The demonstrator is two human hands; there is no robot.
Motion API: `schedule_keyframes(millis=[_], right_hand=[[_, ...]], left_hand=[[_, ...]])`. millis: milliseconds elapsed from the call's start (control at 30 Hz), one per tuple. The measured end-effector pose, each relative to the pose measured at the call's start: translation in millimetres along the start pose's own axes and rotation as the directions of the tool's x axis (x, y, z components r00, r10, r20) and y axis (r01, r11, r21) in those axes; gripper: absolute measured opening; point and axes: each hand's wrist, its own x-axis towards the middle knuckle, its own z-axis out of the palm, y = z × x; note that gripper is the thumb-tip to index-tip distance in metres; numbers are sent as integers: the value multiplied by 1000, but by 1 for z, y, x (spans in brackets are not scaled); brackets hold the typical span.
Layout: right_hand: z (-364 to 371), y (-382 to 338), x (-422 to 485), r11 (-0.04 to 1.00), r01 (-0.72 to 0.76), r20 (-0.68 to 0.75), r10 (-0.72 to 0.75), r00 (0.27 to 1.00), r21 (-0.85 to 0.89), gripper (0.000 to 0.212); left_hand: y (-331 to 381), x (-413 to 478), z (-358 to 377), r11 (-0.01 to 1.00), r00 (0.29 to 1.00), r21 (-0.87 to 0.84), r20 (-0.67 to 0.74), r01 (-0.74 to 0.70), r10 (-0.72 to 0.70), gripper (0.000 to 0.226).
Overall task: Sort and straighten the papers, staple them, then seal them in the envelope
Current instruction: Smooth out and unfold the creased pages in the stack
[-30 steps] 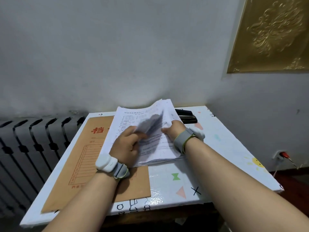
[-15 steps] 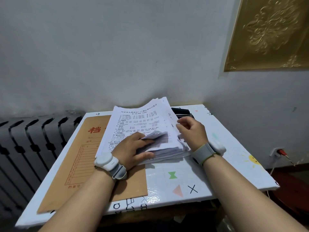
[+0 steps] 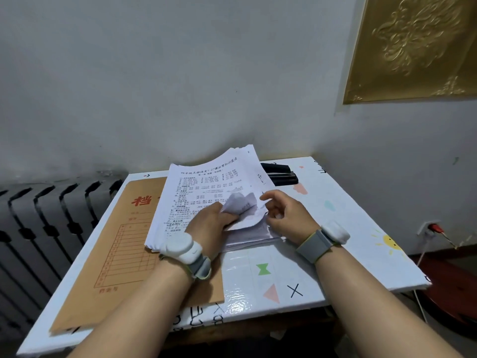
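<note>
Papers (image 3: 206, 187): left hand (image 3: 209, 223) grip pinching lifted corner.

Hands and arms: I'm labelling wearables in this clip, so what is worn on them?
Both forearms are bare, with no sleeves or gloves. The left wrist carries a rounded white device on a grey strap with a yellow-green edge. The right wrist wears a matching white device on a similar grey strap.

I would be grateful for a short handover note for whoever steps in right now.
Left hand: lifting the near corners of some sheets of the paper stack.
Right hand: open, beside those raised corners.
The stack lies partly on the brown file envelope; the black stapler sits behind it on the table.
Done: nothing visibly finished.
Left: straighten, staple, seal.
</note>
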Motion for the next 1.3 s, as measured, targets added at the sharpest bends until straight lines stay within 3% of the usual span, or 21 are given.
schedule_keyframes(millis=[133,200,300,400,467,600,667,800,933,1033,1067,1167,1300], right_hand=[[2,2,3,1000,-13,-11,13,1000,26,38],[0,2,3,999,-22,-38,23,999,28,32],[0,1,0,995,3,-3,-3,1000,102,36],[0,1,-4,988,60,41,-66,997,139,33],[0,0,-4,986,73,18,-76,997,149,36],[-1,-1,-4,984,80,-6,-80,997,159,41],[0,-1,-3,988,94,-11,-93,996,119,35],[-1,0,-3,995,73,-67,-68,995,72,34],[-3,2,-3,996,68,-13,-67,998,63,23],[-3,-1,-4,995,102,51,-101,994,-23,19],[-3,-2,-4,993,108,43,-106,993,-39,23],[-3,-1,-5,994,107,-50,-108,993,-18,34],[-3,2,-3,995,98,-165,-94,982,11,35]], left_hand=[[-14,-14,0,975,999,-219,-34,-42,35,47],[-12,-17,-7,959,991,-281,-135,-43,5,43],[-8,-19,-11,933,977,-359,-197,0,-76,55],[-12,-17,-6,942,968,-323,-251,-87,4,48],[-19,-15,-2,952,980,-281,-184,-121,70,33],[-18,-16,-4,958,997,-280,-70,-63,44,53],[-19,-17,-3,956,997,-288,-74,-54,34,58],[-22,-17,-1,963,989,-267,-144,-24,-15,41],[-17,-18,-1,958,985,-271,-166,-92,48,63],[-19,-15,-1,963,989,-231,-71,-141,128,38],[-19,-15,-1,963,992,-239,-44,-126,119,38],[-20,-15,1,963,997,-258,-43,-73,64,66],[-22,-14,1,960,996,-270,-74,-75,57,61]])
